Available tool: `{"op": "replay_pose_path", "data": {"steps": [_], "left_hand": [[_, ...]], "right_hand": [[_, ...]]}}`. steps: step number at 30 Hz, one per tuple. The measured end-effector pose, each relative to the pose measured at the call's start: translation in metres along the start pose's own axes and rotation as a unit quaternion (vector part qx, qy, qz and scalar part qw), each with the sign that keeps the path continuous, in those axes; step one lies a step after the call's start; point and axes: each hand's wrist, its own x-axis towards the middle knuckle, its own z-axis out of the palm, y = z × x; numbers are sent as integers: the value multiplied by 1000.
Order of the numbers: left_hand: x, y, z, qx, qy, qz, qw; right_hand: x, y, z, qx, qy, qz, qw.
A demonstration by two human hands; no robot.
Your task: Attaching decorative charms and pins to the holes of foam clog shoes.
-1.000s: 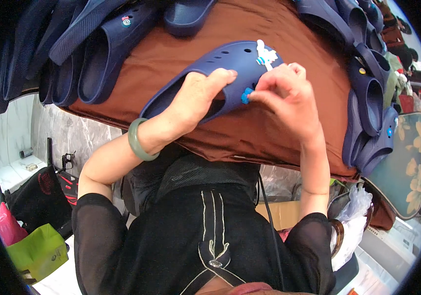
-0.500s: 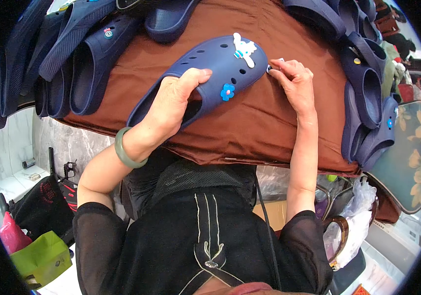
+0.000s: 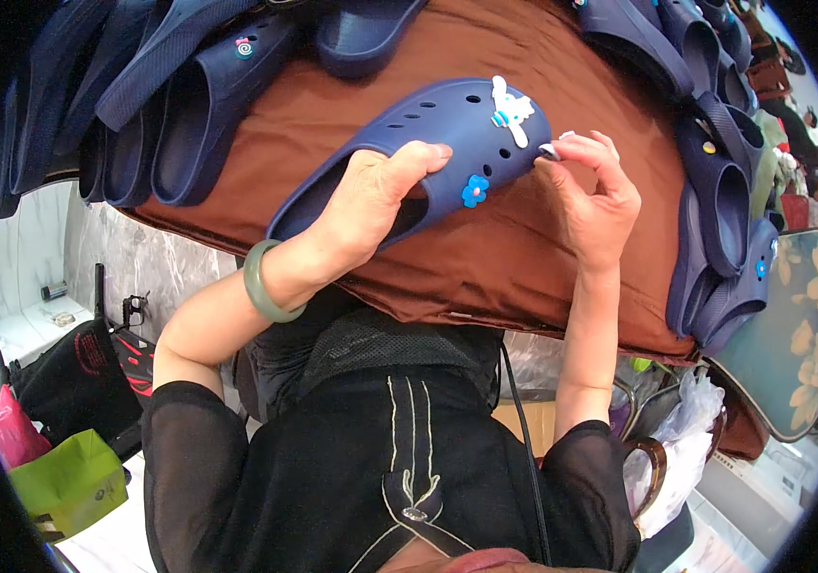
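Observation:
My left hand [image 3: 361, 196] is closed around a navy clog [image 3: 452, 143], thumb on top near the foot opening, and holds it tilted with the toe to the upper right. A white figure-shaped shoe charm [image 3: 512, 113] with blue stripes sits near the toe. Closer to my left thumb, a blue flower charm [image 3: 475, 191] with a pale centre is fixed in the side. Several vent holes show bare. Just right of the toe, my right hand [image 3: 598, 205] pinches a small black-and-white piece [image 3: 549, 152] between thumb and forefinger; its exact kind is unclear.
A brown cloth [image 3: 543, 248] covers the table. Several navy clogs [image 3: 185, 143] line the left edge, and more clogs [image 3: 719, 210] stand along the right. A floral-backed chair [image 3: 791, 325] is at the right, with a white plastic bag [image 3: 681, 468] below. A green bag [image 3: 70, 482] is lower left.
The whole view has shifted a little. My right hand has turned, so the small pinched piece shows more clearly by the toe. My left hand keeps its hold on the clog.

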Motion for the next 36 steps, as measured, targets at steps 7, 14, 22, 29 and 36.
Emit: {"op": "replay_pose_path", "data": {"steps": [7,14,22,29,36], "left_hand": [[-3,13,4,9,-13,-4,1000],[-3,3,5,41,-10,4,999],[-1,5,16,44,-25,51,997],[0,6,8,50,-31,9,998],[1,5,1,-9,-8,-23,1000]], "right_hand": [[0,-17,17,-119,-17,-161,980],[-9,-23,15,-183,-45,-153,970],[-15,-23,0,-163,-117,-90,975],[-25,-18,8,-173,-111,-89,975],[-12,25,-11,-115,-16,14,993]]}}
